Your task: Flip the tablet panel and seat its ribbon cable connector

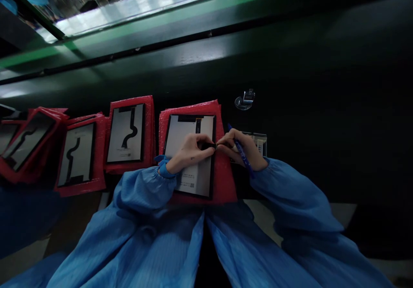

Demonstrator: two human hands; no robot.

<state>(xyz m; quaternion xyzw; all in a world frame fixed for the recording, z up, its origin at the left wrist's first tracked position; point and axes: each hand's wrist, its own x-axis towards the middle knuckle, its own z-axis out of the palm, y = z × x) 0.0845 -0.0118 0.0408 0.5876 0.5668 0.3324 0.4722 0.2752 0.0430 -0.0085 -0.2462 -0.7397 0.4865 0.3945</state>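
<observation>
A display panel (200, 178) with a pale grey back lies on a stack of red bubble-wrap sheets (226, 180) in front of me. Its black ribbon cable (198, 126) runs down from the top edge and passes under my left hand. My left hand (189, 152) rests over the panel, thumb and forefinger pinching the dark end of the cable. Close against it, the fingertips of my right hand (247, 147) meet at the same cable end. A blue pen (241, 154) is tucked through the right hand, slanting toward the wrist. What the right fingertips hold is too small to make out.
More panels, such as one panel (122, 133) and another panel (76, 154), lie on red wrap to the left. A small clear magnifier-like object (245, 100) sits beyond my right hand. A labelled flat item (261, 142) is partly hidden behind that hand.
</observation>
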